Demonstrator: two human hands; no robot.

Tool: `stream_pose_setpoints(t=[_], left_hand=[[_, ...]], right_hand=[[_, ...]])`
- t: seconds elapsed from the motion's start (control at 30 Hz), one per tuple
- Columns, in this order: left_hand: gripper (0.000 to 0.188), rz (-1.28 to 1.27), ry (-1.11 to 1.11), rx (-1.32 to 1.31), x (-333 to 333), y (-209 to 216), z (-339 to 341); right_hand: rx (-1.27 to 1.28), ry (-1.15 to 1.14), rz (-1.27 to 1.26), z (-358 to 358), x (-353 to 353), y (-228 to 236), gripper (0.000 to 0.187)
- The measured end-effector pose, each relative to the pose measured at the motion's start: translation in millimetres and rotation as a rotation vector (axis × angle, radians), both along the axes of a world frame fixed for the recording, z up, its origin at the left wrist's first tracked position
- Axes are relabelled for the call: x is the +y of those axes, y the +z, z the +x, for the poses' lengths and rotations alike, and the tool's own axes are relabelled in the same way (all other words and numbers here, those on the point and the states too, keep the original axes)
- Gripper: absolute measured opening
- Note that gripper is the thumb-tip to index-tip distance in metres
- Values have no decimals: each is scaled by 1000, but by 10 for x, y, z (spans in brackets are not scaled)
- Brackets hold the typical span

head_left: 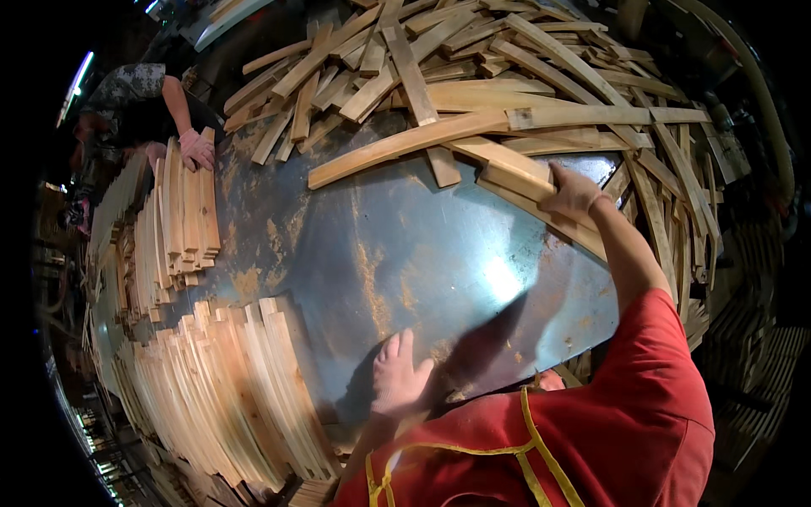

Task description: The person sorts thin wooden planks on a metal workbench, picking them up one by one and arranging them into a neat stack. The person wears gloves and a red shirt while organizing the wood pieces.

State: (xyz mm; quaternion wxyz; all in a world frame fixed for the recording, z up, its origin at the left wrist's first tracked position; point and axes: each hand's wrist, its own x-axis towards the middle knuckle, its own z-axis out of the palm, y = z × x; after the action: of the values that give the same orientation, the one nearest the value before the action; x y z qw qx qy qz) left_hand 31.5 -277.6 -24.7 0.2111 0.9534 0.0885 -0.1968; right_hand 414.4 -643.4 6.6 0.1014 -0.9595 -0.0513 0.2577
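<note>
At the right of the metal tabletop, my right hand is closed over a curved wooden slat. Another slat lies along its near side, partly under my hand; I cannot tell whether my fingers grip that one too. A long curved slat rests across the pile just beyond. My left hand is open, its fingers apart, above or on the bare metal near the front edge. To its left, a row of slats stands side by side. Nothing is in the left hand.
A jumbled heap of slats covers the far side of the metal table, spilling down its right. At the left, a co-worker's gloved hand rests on another bundle of slats. Sawdust is scattered over the metal.
</note>
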Motion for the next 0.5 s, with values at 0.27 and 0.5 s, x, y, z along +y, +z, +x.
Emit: stream_pose_setpoints(t=[0.27,0.5], left_hand=[[83,-173,34,60,-416,175,407],[89,-1312,630,-171,94,-161,-26]], right_hand=[[237,-19,652,-1048,1077,-199,84],[261,-505,1096,-2122,2801,-279,86]])
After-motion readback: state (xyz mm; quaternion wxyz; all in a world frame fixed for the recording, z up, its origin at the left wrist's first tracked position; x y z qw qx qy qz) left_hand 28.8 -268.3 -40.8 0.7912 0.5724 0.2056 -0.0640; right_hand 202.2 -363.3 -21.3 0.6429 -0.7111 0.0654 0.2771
